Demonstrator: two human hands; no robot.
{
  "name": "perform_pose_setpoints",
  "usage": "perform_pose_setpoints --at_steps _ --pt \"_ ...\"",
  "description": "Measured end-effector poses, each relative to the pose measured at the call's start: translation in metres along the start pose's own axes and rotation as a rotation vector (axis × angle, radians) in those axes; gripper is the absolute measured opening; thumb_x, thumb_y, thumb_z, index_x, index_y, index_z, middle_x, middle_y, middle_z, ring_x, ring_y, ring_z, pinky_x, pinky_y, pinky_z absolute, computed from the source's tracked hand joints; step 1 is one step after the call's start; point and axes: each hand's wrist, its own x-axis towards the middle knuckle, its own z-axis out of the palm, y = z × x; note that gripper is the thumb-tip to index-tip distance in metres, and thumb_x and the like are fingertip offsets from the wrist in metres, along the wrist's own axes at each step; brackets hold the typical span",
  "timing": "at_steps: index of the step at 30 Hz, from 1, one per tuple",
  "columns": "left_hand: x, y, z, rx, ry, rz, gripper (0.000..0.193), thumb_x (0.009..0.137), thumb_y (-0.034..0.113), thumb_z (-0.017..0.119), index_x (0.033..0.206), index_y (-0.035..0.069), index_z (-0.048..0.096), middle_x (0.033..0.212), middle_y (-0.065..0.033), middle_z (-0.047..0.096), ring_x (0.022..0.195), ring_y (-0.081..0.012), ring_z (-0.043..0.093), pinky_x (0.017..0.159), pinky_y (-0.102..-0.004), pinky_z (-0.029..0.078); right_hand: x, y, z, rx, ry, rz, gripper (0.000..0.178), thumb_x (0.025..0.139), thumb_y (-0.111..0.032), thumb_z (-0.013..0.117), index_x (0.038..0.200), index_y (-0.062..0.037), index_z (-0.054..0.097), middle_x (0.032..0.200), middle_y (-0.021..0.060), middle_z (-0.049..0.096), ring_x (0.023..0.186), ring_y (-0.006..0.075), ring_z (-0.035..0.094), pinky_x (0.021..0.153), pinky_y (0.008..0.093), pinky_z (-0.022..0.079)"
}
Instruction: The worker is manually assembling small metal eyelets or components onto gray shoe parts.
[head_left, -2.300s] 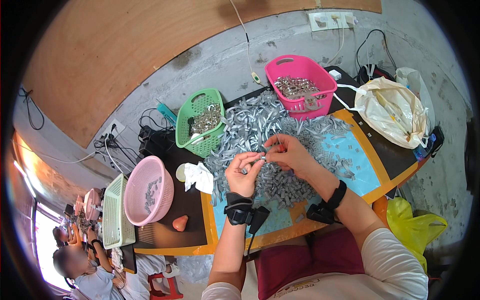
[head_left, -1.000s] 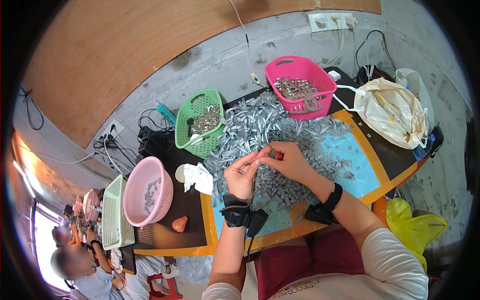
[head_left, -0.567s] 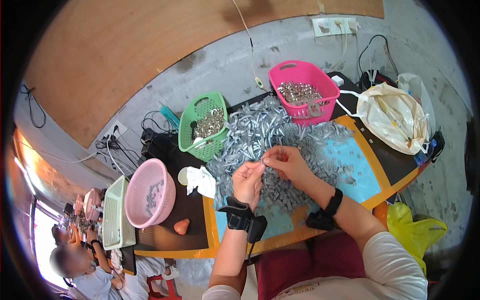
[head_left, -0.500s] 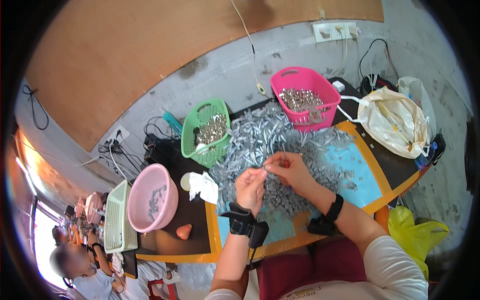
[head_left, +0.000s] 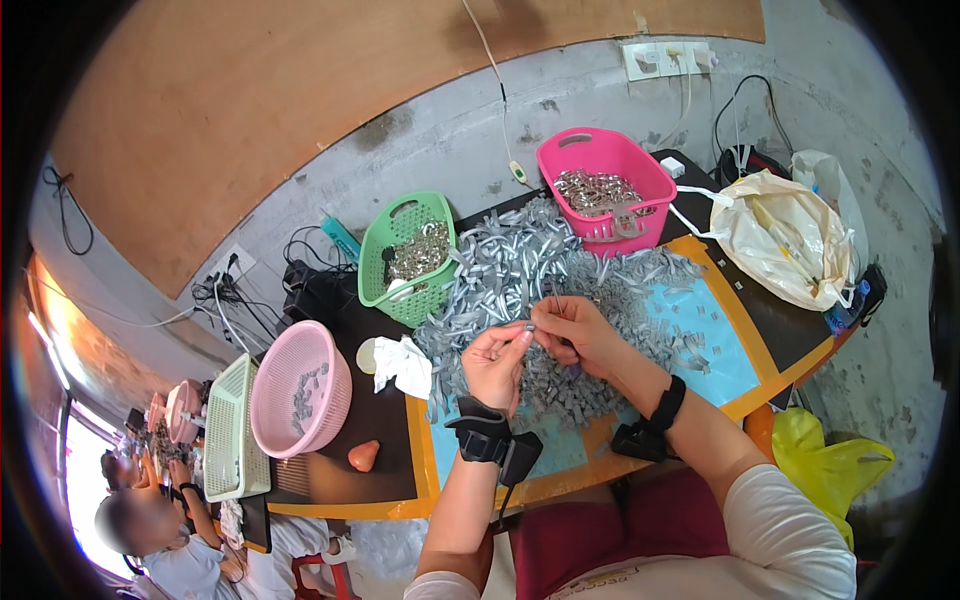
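Over a big pile of silvery-grey strips (head_left: 510, 250), my two hands meet fingertip to fingertip. My left hand (head_left: 493, 370) pinches a small grey piece (head_left: 529, 326) between thumb and forefinger. Close beside it on the right, my right hand (head_left: 582, 332) is closed, thumb and forefinger pressed together at the same piece. Its other fingers curl inward, and whatever else lies in them is hidden. Shorter grey pieces (head_left: 570, 400) heap up beneath my hands on a blue sheet (head_left: 715, 350) edged with orange tape. Both wrists wear black straps.
Behind the pile stand a green basket (head_left: 372, 265) and a pink basket (head_left: 660, 185), both holding shiny metal parts. A pale pink bowl (head_left: 330, 420) and a white basket (head_left: 238, 478) are at left, near a white cloth (head_left: 405, 366). A cream bag (head_left: 765, 240) sits at right. Another person (head_left: 180, 560) works far left.
My right hand has turned slightly, and the small grey piece shows more plainly between the fingertips. The whole view has shifted a little; the baskets stay put.
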Motion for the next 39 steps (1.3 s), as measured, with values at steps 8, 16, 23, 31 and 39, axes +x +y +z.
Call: perform_pose_setpoints --at_steps 8,16,23,31,39 --pt "-0.001 -0.006 -0.008 0.048 0.016 0.034 0.010 0.077 -0.009 0.056 0.086 -0.004 0.060 0.086 -0.0153 0.062 0.074 -0.0163 0.059 0.070 -0.0245 0.046 -0.002 0.006 0.007 0.010 0.143 -0.047 0.011 0.083 -0.015 0.060 0.082 -0.0042 0.057 0.064 0.0010 0.055 0.039 0.0024 0.035 0.034 0.0181 0.021" --pt "-0.002 -0.009 -0.009 0.147 -0.021 0.131 0.010 0.076 -0.009 0.059 0.084 -0.004 0.062 0.088 -0.0141 0.062 0.076 -0.0164 0.061 0.073 -0.0268 0.047 -0.003 0.000 0.006 0.050 0.129 0.002 0.011 0.079 -0.012 0.063 0.078 -0.0036 0.058 0.063 0.0023 0.056 0.038 0.0024 0.036 0.034 0.0177 0.022" --pt "-0.002 -0.004 0.000 0.167 -0.033 0.190 0.009 0.075 -0.009 0.059 0.082 -0.004 0.061 0.088 -0.0157 0.062 0.073 -0.0186 0.061 0.071 -0.0294 0.048 -0.003 -0.002 0.004 0.044 0.178 0.016 0.013 0.077 -0.012 0.066 0.074 -0.0031 0.057 0.061 0.0024 0.056 0.038 0.0028 0.037 0.035 0.0179 0.022" --pt "0.000 0.005 -0.004 0.548 0.054 0.369 0.009 0.073 -0.004 0.065 0.081 -0.001 0.065 0.088 -0.0087 0.065 0.055 -0.0005 0.039 0.053 -0.0155 0.033 -0.004 0.001 0.010 -0.066 0.214 -0.076 0.011 0.078 -0.010 0.064 0.081 -0.0009 0.059 0.061 -0.0012 0.052 0.042 0.0020 0.034 0.037 0.0183 0.022" --pt "0.001 0.004 -0.006 0.562 -0.011 0.351 0.008 0.072 -0.004 0.066 0.080 -0.001 0.065 0.088 -0.0081 0.065 0.056 -0.0006 0.040 0.052 -0.0153 0.034 -0.004 0.002 0.009 -0.029 0.245 -0.065 0.010 0.077 -0.007 0.063 0.086 -0.0025 0.060 0.059 -0.0053 0.048 0.043 0.0014 0.031 0.039 0.0182 0.020"
